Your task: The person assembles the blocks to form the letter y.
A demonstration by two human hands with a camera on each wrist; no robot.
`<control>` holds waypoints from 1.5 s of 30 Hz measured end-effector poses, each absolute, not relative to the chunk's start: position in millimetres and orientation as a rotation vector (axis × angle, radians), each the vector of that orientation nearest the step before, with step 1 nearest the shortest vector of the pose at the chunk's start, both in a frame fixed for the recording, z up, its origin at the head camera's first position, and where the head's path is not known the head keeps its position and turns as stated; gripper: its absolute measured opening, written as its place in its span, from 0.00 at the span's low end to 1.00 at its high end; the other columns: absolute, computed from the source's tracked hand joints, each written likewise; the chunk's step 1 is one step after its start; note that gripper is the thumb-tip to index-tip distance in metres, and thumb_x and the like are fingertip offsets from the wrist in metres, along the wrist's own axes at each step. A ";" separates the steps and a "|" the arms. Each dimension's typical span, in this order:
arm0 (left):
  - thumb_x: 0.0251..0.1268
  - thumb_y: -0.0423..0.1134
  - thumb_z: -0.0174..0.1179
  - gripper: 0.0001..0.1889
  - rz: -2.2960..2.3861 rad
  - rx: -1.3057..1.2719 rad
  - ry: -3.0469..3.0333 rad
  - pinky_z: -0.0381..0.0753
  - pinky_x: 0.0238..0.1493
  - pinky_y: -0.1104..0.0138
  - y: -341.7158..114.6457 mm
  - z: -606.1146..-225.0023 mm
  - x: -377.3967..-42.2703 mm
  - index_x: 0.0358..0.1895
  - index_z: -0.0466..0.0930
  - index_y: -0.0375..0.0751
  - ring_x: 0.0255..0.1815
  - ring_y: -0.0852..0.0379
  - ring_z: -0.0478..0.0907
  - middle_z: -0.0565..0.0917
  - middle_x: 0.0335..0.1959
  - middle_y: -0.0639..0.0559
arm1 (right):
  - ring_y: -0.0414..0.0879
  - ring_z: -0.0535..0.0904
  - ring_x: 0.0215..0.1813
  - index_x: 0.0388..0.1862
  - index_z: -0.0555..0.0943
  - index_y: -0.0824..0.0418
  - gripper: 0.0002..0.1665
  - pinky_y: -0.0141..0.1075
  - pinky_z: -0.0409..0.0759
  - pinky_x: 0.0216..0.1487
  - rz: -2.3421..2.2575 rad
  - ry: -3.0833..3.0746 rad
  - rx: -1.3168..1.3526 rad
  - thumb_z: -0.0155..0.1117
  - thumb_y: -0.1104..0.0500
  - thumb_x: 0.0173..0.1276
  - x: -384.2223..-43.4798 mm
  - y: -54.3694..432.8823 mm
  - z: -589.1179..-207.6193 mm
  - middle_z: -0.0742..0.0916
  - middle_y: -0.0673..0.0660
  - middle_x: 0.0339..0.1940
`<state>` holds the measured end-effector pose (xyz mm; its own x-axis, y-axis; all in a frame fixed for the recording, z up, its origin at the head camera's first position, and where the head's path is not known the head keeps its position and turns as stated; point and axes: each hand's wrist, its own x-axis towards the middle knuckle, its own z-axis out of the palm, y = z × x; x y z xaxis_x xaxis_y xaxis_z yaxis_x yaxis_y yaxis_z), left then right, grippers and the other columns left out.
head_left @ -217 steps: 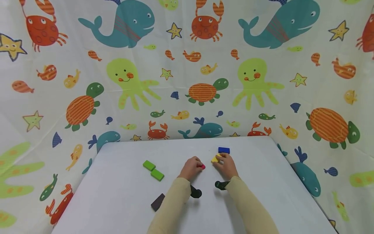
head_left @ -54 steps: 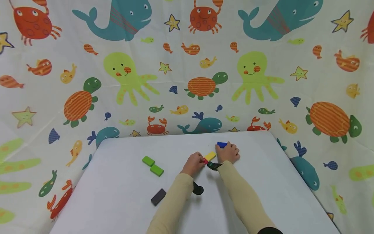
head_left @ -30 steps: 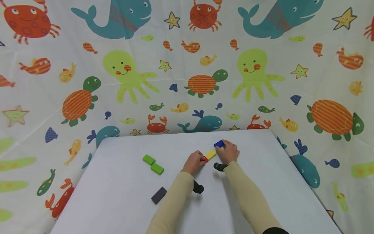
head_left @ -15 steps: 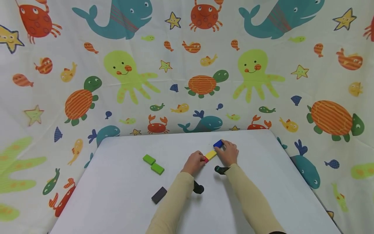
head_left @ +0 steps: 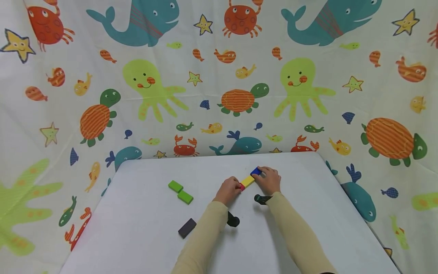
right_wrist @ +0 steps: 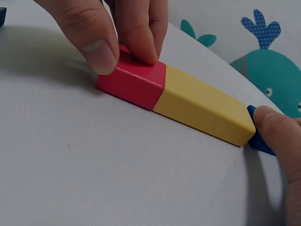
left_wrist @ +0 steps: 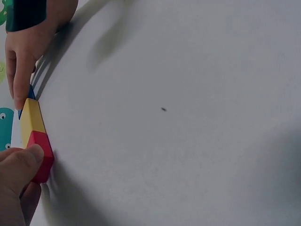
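Three blocks form a slanting row on the white table: a red block [right_wrist: 136,82], a yellow block [right_wrist: 202,106] and a blue block [head_left: 255,172]. My left hand [head_left: 228,191] pinches the red block, thumb on its near side in the right wrist view. The red end meets the yellow block's end flush. At the far end my right hand [head_left: 269,180] holds the blue block between thumb and fingers, its end right at the yellow block. Much of the blue block is hidden behind the right fingers in the left wrist view.
Two green blocks [head_left: 175,186] lie corner to corner on the left of the table [head_left: 137,228]. A dark brown block [head_left: 187,228] lies nearer, beside the left sleeve. A curtain with sea animals [head_left: 205,87] hangs behind the table's back edge.
Earlier the red and yellow blocks were apart; they came end to end. Since then my right hand has taken the blue block, turned it in line and brought it to the yellow block's far end.
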<state>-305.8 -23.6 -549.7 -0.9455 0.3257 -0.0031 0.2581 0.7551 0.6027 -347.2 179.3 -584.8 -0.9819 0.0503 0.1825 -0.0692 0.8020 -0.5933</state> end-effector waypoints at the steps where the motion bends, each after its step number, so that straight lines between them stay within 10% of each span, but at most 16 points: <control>1: 0.58 0.34 0.70 0.07 0.956 0.468 2.837 0.80 0.51 0.67 -23.7 -549.5 -305.8 0.39 0.89 0.37 0.38 0.58 0.75 0.80 0.39 0.52 | 0.63 0.66 0.64 0.65 0.77 0.57 0.36 0.60 0.64 0.59 0.932 -2.811 0.015 0.65 0.38 0.65 -347.1 180.0 -584.5 0.79 0.62 0.64; 45: 0.59 0.33 0.69 0.07 0.971 0.442 2.829 0.79 0.53 0.65 -24.4 -549.6 -305.2 0.39 0.88 0.36 0.39 0.57 0.76 0.80 0.39 0.51 | 0.63 0.65 0.65 0.64 0.79 0.55 0.34 0.61 0.60 0.63 1.085 -2.820 0.046 0.66 0.39 0.64 -345.0 187.6 -588.1 0.78 0.61 0.64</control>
